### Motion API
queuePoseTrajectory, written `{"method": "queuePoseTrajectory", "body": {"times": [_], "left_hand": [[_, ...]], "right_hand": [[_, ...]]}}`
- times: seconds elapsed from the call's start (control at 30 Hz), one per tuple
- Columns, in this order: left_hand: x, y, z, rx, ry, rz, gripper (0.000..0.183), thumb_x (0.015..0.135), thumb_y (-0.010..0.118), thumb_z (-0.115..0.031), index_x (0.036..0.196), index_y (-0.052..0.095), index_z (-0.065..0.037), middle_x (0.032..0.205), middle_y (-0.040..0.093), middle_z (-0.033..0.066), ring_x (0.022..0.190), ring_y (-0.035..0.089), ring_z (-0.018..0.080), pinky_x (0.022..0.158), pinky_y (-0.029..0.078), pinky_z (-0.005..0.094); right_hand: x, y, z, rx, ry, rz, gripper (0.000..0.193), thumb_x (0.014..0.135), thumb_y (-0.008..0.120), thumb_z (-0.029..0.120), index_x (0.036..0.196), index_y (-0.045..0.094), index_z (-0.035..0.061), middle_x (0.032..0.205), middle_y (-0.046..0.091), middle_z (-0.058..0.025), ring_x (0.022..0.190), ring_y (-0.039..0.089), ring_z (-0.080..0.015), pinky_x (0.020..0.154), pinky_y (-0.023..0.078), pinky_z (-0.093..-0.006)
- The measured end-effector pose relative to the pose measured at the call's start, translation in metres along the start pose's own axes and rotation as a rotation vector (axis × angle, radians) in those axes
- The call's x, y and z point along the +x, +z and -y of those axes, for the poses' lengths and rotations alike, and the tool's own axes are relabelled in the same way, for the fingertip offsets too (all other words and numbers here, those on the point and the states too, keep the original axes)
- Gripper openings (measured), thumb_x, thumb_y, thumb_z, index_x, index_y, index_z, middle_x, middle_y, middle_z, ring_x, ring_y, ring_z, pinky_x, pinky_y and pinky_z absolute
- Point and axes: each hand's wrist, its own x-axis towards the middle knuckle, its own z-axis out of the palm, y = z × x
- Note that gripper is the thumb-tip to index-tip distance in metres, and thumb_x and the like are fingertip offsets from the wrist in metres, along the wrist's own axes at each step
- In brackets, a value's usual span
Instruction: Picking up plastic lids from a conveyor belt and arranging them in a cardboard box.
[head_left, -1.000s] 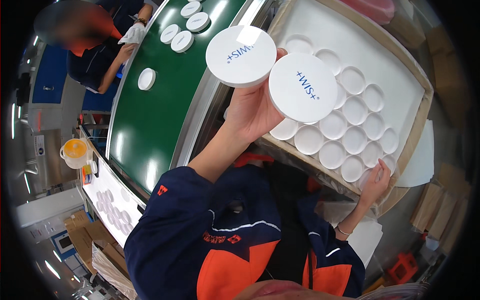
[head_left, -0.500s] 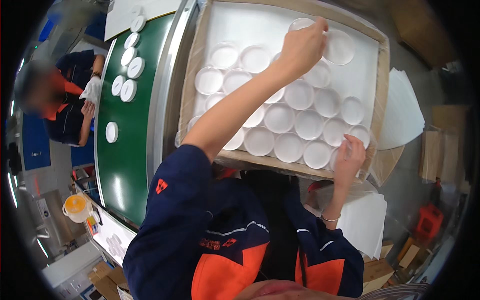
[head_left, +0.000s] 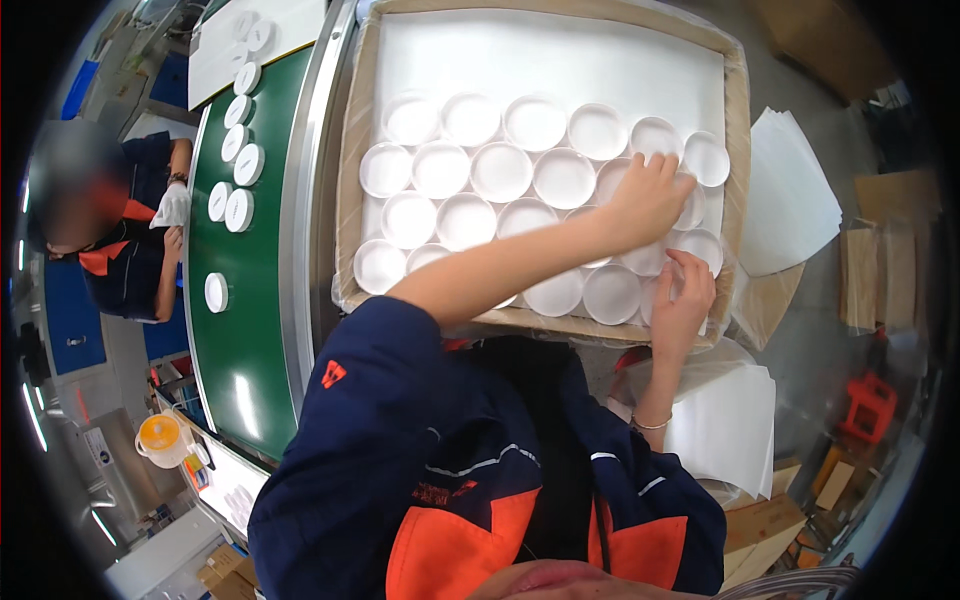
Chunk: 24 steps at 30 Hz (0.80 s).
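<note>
Rows of shallow round white dishes (head_left: 502, 172) sit close together in a wide tan carton (head_left: 350, 210) lined with clear film and a white sheet. My left arm crosses over the rows. My left hand (head_left: 652, 200) is at the right part of the carton, its bent fingers slightly apart and touching the edge of a dish (head_left: 657, 138) in the farthest row. Some dishes lie hidden under that hand and forearm. At the near right corner, my right hand (head_left: 688, 292) has its thumb and fingers curved apart, beside a dish (head_left: 698, 250); nothing shows between them.
Left of the carton runs a green conveyor belt (head_left: 250, 330) with a metal rail (head_left: 308, 200) and several white round pieces (head_left: 238, 210). A co-worker (head_left: 135, 220) stands beyond it. White sheets (head_left: 790, 195) are to the right, near a red stool (head_left: 868, 405).
My left hand has come nearer from the carton's far side. Two dishes that were by it now sit at the right end of the farthest row. The view has shifted slightly.
</note>
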Motion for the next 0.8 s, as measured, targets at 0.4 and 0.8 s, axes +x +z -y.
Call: {"method": "queuePoseTrajectory", "body": {"times": [0.4,0.8], "left_hand": [[-0.331,-0.215,0.077,0.027,-0.648,-0.326,0.029,0.085,0.062,-0.004,0.114,0.063,-0.008,0.126,0.057,0.0148,0.122,0.05,0.0331,0.105,0.036,0.0428],[-0.605,-0.287,0.254,0.504,-1.538,-0.584,0.035,0.084,0.067,-0.026,0.116,0.066,-0.012,0.12,0.064,0.0156,0.109,0.062,0.0342,0.088,0.05,0.0474]], "right_hand": [[0.0,0.002,-0.027,0.064,-0.105,0.01,0.02,0.091,0.057,0.003,0.108,0.066,-0.0015,0.103,0.065,-0.0153,0.1,0.061,-0.0309,0.089,0.047,-0.0401],[0.0,0.013,-0.033,0.069,-0.071,0.035,0.02,0.096,0.056,0.009,0.11,0.065,-0.0004,0.109,0.064,-0.0133,0.103,0.06,-0.0277,0.093,0.046,-0.0375]]}}
